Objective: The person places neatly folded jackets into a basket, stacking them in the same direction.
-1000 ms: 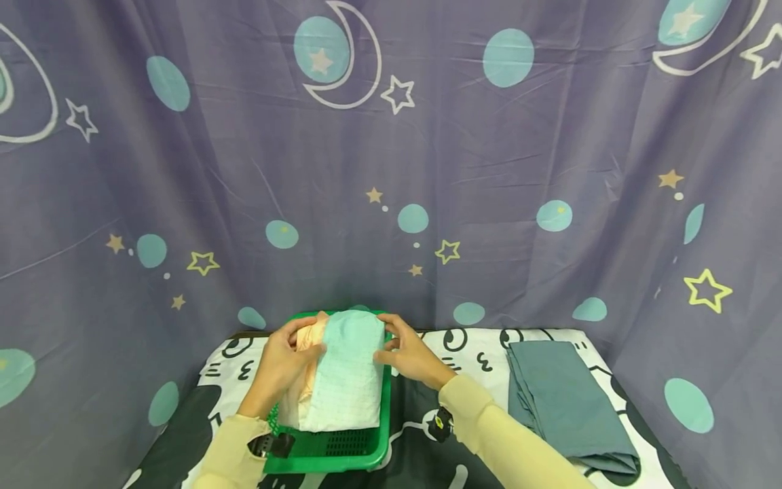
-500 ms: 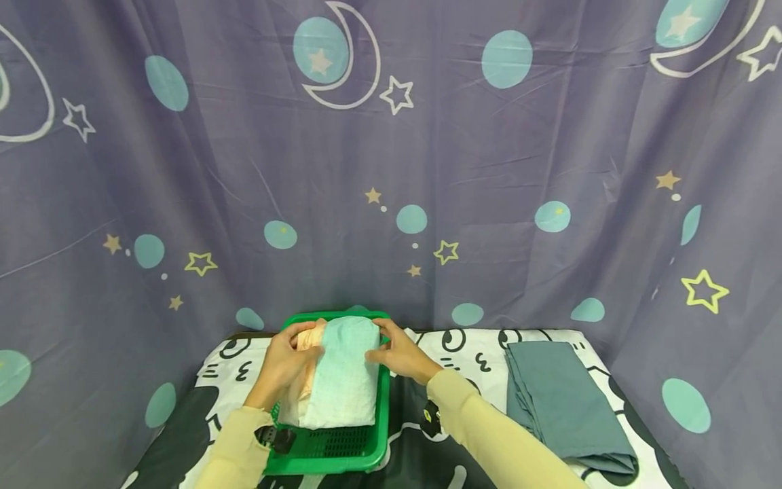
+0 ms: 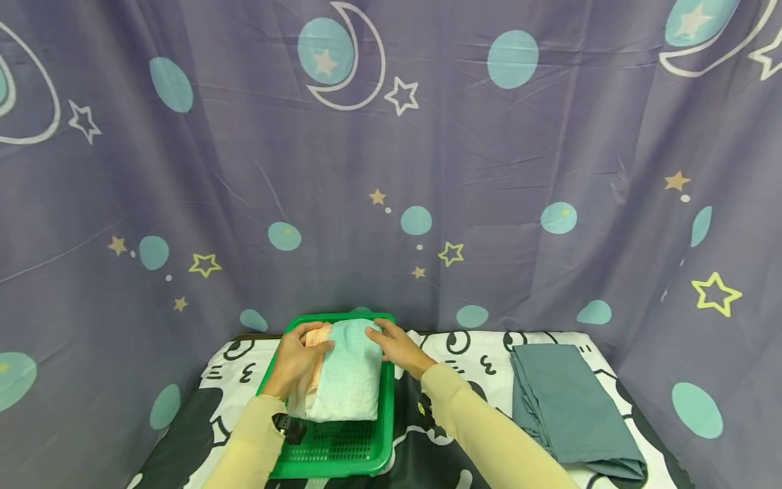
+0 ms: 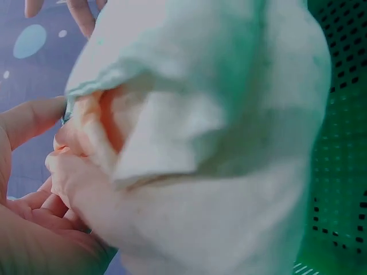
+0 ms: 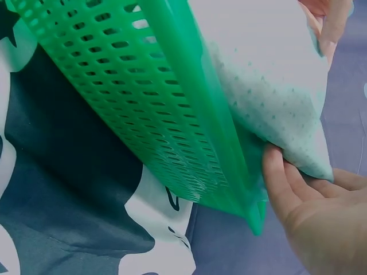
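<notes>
A folded cloth (image 3: 348, 373), pale mint outside with a peach layer showing at its left side, stands over the green plastic basket (image 3: 342, 468). My left hand (image 3: 296, 356) grips its upper left side, thumb across the front. At the upper right corner my right hand (image 3: 394, 343) holds the cloth, thumb on the front face. In the left wrist view, the peach layer (image 4: 94, 129) bulges from under the mint fold beside the left thumb. The right wrist view has the fingers (image 5: 281, 177) of the right hand tucked under the cloth's edge, close to the basket rim.
A folded grey-green cloth (image 3: 574, 401) lies to the right on a black-and-white cartoon-print sheet (image 3: 458, 343). Behind the sheet hangs a purple curtain (image 3: 366, 156) with moons and stars. The basket has perforated walls and a raised rim.
The cloth's upper edge has come down a little within the basket's outline. My right hand has shifted inward and its thumb sits higher on the corner. The left hand keeps its grip.
</notes>
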Tool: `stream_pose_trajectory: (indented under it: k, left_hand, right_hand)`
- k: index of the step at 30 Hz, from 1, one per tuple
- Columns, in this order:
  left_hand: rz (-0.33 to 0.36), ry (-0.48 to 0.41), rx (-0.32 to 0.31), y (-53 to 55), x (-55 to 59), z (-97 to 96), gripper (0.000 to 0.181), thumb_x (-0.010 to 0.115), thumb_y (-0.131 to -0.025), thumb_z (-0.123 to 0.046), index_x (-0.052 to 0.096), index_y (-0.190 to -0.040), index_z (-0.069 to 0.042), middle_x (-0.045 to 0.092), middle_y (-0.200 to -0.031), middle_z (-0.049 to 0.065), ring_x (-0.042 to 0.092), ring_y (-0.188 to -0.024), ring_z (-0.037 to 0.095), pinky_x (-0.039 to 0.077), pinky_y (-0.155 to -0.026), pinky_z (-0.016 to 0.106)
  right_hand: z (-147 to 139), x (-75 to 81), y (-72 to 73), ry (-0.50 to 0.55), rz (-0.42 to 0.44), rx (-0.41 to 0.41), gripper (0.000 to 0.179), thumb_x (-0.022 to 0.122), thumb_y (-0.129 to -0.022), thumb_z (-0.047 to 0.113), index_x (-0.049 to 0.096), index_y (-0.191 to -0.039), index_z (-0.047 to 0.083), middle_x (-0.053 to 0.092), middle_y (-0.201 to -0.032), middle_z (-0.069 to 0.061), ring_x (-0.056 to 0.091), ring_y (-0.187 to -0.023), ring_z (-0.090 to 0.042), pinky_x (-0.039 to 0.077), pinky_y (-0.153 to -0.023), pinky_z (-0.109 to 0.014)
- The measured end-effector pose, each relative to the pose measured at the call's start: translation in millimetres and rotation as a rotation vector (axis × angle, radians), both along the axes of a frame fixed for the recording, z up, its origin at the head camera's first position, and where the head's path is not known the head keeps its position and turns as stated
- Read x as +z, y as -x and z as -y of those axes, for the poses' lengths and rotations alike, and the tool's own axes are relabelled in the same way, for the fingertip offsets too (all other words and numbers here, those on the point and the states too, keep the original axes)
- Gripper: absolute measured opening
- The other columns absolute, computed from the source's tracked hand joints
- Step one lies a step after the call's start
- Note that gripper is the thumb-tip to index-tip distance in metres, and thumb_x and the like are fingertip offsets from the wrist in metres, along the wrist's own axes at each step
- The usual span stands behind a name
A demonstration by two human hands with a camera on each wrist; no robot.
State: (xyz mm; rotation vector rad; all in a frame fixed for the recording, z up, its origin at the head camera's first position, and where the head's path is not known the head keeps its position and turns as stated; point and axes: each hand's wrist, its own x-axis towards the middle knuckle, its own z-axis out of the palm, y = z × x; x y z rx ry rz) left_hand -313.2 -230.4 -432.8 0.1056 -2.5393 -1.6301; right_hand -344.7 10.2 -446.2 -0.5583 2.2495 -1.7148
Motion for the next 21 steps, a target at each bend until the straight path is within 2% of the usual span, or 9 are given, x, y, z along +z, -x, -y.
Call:
stream_pose_trajectory:
  k: [5,11,21]
  left_hand:
    - [0.034,-0.005,0.020,6.4,-6.2,0.4,0.062,0.075,-0.093,-0.020,0.051,-0.148,-0.008,0.048,-0.155,0.020,0.046,-0.142,0.038,0.042,-0.115,0.053]
    - [0.057,-0.039,0.020,12.5,-13.9,3.0,0.064,0.074,-0.092,-0.015,0.049,-0.150,-0.005,0.042,-0.158,0.021,0.040,-0.147,0.040,0.040,-0.116,0.056]
    - [0.066,0.036,0.008,12.6,-14.2,0.2,0.061,0.074,-0.093,-0.018,0.050,-0.148,-0.004,0.040,-0.159,0.023,0.036,-0.148,0.044,0.034,-0.119,0.061]
  right_hand:
    - [4.6,-0.9,4.3,-0.018,0.047,0.025,0.073,0.049,-0.105,0.052,0.030,-0.161,0.009,0.034,-0.164,-0.019,0.040,-0.147,-0.041,0.050,-0.106,-0.056]
    - [9.5,-2.0,5.2,-0.061,0.067,0.022,0.067,0.047,-0.107,0.049,0.034,-0.160,0.008,0.036,-0.163,-0.019,0.044,-0.145,-0.041,0.050,-0.106,-0.055]
    - [9.1,2.4,-0.5,-0.179,0.006,-0.038,0.060,0.057,-0.104,0.033,0.043,-0.154,0.004,0.045,-0.157,-0.020,0.055,-0.134,-0.039,0.050,-0.106,-0.053]
